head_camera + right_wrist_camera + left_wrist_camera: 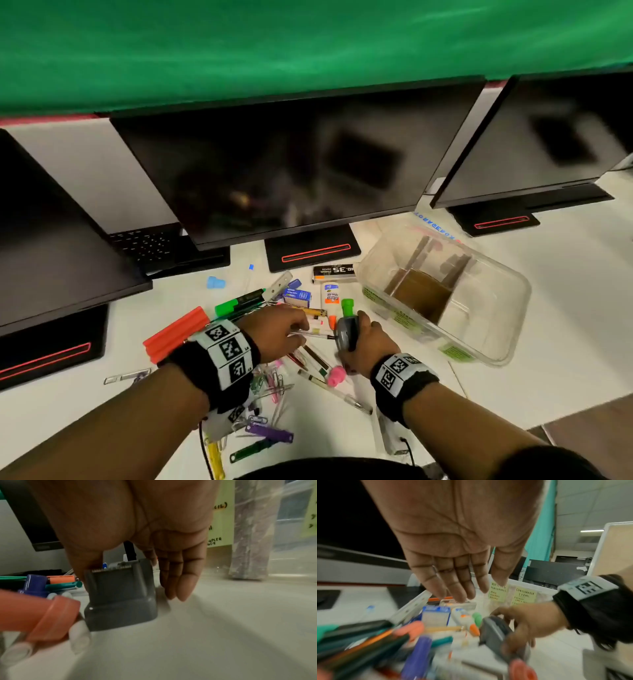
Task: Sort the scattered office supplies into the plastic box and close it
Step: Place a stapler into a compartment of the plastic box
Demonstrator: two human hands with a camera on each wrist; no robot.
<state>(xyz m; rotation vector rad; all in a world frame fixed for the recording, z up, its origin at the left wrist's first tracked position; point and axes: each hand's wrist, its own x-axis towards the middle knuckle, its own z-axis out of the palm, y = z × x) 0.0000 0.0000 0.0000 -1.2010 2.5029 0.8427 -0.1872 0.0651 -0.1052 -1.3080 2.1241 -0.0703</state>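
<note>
A clear plastic box with brown dividers and green labels stands open at the right; its labelled wall shows in the left wrist view. My right hand grips a grey tape dispenser standing on the white desk just left of the box, thumb on one side and fingers on the other. My left hand hovers with straight fingers over a clear pen in the pile and holds nothing. A glue bottle, a green highlighter and a blue box lie beyond.
Three dark monitors on stands line the back of the desk. A black staple box, an orange bar, coloured paper clips, a purple clip and a pink cap are scattered near my hands.
</note>
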